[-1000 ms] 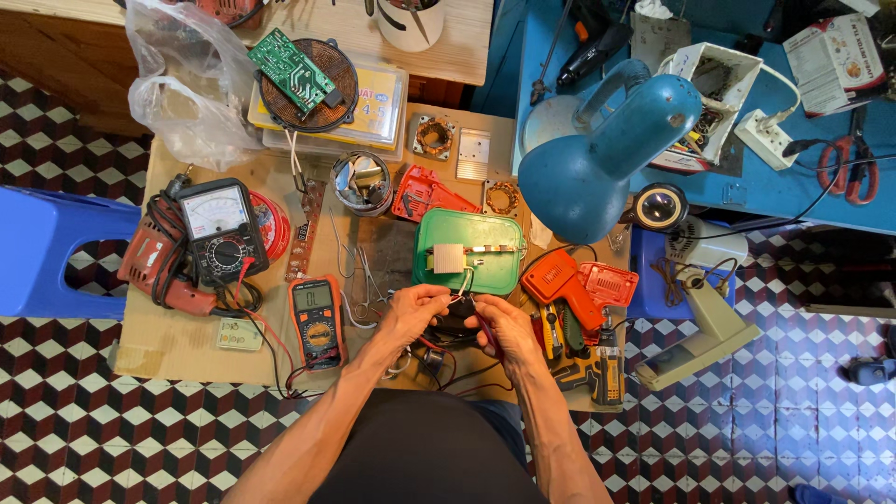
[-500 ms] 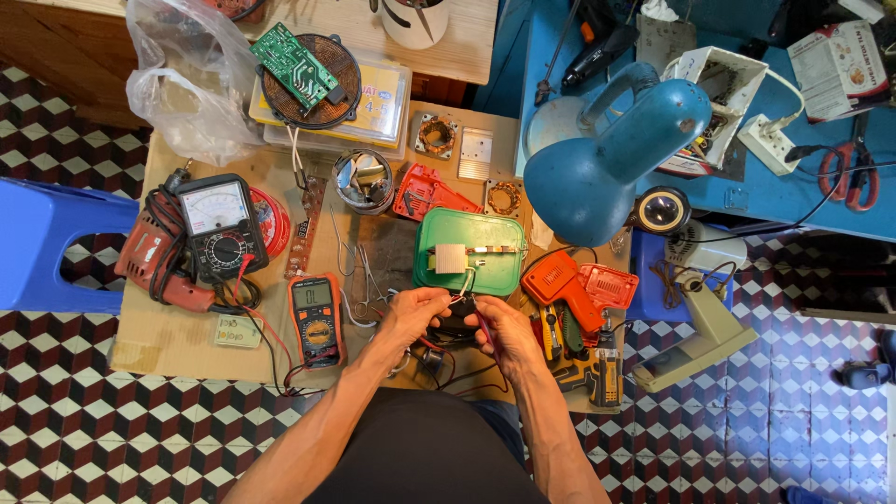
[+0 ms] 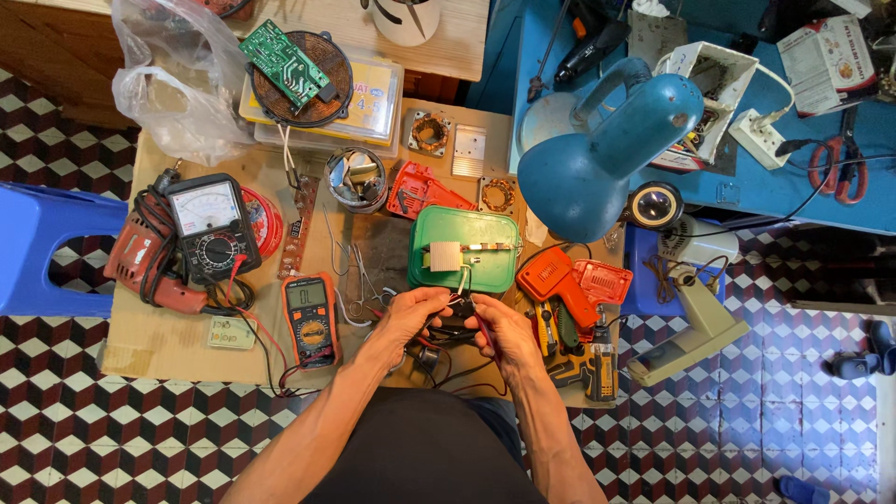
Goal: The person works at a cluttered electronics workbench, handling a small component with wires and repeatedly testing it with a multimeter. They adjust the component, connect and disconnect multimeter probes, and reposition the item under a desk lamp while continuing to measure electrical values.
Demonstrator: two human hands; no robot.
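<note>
My left hand (image 3: 413,317) and my right hand (image 3: 500,331) meet over a small dark part (image 3: 455,322) near the table's front edge, and both hold it. A thin red probe lies along my right hand's fingers. Thin wires run from the dark part up to a small beige piece (image 3: 444,256) on a green box (image 3: 464,250) just beyond my hands. An orange digital multimeter (image 3: 310,319) lies to the left of my left hand, with red and black leads trailing toward me.
A black analog meter (image 3: 215,227) lies on a red drill (image 3: 143,261) at the left. An orange tool housing (image 3: 560,281) sits right of my hands. A blue desk lamp (image 3: 607,154) hangs over the right. A blue stool (image 3: 42,247) stands far left.
My hands stay on the dark part; the fingers shift only slightly. The view has drifted a little.
</note>
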